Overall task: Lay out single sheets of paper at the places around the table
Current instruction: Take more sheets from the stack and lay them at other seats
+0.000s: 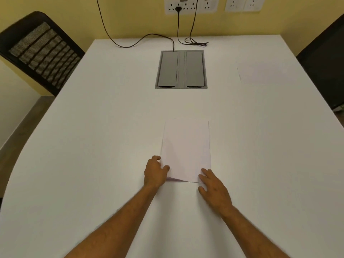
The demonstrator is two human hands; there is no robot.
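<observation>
Left hand (155, 172) lifts the near corner of a paper sheet (186, 149); right hand (214, 189) rests flat beside it.

Yellow wall (130, 15), white table (93, 127), black mesh chair (41, 47) left

- Your two bare forearms reach forward from the bottom of the view and draw closer together toward the hands.
- Your left hand (155, 172) is turned partly on its side, back facing left, with the fingers curled inward. Its thumb (166, 167) presses down on the lower left corner of the sheet (186, 148), and that corner is lifted slightly; the curled fingers appear to pinch it from below.
- Your right hand (214, 189) lies palm down and flat, fingers spread and pointing forward and a little left. Its fingertips (204, 171) rest on the sheet's lower right corner, with the thumb held out to the left.
- Both wrists are straight, in line with the forearms.
</observation>
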